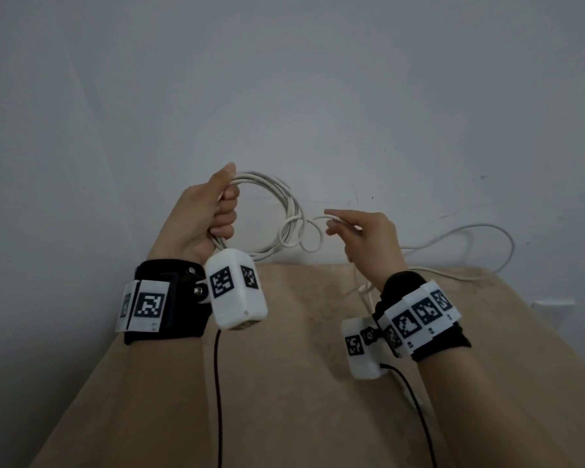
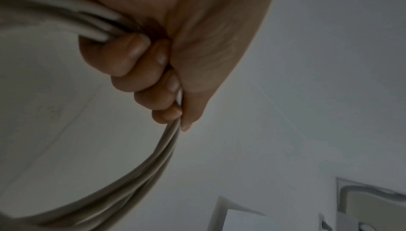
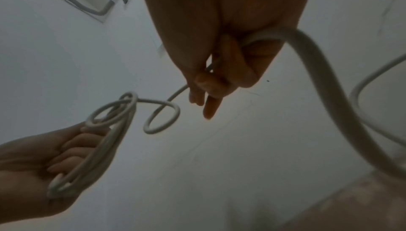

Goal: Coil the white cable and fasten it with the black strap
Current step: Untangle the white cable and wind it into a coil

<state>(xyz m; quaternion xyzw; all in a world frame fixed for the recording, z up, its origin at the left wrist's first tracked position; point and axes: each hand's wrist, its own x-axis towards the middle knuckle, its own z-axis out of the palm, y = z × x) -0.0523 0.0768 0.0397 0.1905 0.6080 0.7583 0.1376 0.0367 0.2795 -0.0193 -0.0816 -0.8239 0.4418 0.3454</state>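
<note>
1. We've got the left hand [image 1: 203, 214] raised on the left, fingers [image 2: 131, 57] curled tight round a bundle of loops of the white cable [image 1: 284, 211].
2. Over on the right, our right hand [image 1: 365, 241] pinches a single strand of that cable between thumb and fingers [image 3: 211, 85], apart from the coil.
3. Between the 2 hands we see small stray loops twisting in the air.
4. The loose tail runs off right and drops onto the beige table [image 1: 284, 383], by the far wall [image 1: 318, 79].
5. The black strap, we cannot spot in any view.
</note>
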